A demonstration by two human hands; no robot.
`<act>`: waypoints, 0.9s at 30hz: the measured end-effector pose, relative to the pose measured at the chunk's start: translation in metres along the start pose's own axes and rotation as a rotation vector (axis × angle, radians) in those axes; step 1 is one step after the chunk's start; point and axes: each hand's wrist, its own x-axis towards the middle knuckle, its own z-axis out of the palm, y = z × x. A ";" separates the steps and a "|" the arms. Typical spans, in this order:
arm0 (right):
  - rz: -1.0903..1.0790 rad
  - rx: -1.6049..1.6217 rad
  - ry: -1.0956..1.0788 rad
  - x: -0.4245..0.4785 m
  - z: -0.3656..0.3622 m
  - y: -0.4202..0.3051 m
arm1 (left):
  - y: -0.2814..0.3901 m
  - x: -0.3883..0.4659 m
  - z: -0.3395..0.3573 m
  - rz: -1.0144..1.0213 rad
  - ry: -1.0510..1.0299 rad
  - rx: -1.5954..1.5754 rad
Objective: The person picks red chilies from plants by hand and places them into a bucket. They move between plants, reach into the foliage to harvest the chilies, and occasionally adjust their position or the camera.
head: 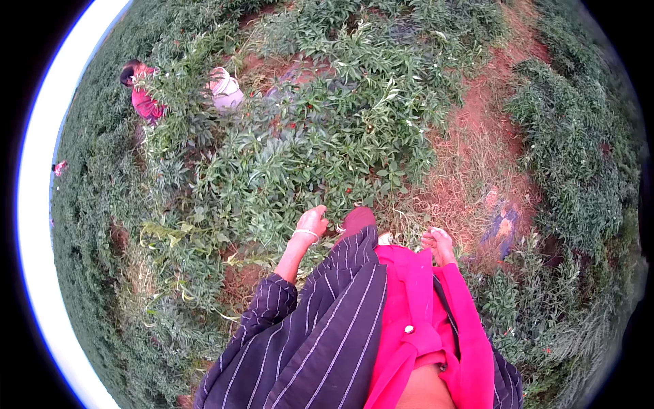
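My left hand point(312, 222), with a pale bangle at the wrist, hangs over the leaves with its fingers curled; whether it holds anything small cannot be made out. On the other side of my dark striped garment point(327, 312) and bright pink garment point(409, 286), my right hand point(438, 242) has bent fingers, and its grip is unclear. Leafy pepper plants point(306, 158) with small red fruits stand in front of me. One red fruit point(348, 191) shows among the leaves just beyond my left hand.
A person in a pink-red top point(145, 99) is among the plants at upper left, near a whitish bucket point(226, 92). Reddish soil with dry stalks point(475, 138) forms a path on the right, with a blue-purple scrap point(503, 230) on it. Another plant row point(577, 153) lies beyond.
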 end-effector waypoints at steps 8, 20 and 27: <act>0.207 -0.235 0.052 0.010 0.014 0.013 | -0.007 0.013 0.021 0.010 0.195 -0.253; 0.211 -0.331 0.003 0.125 0.119 0.012 | -0.178 0.369 -0.055 -0.341 0.735 -0.447; 0.324 -0.274 -0.017 0.166 0.192 0.046 | -0.258 0.455 -0.013 -0.620 0.466 -0.046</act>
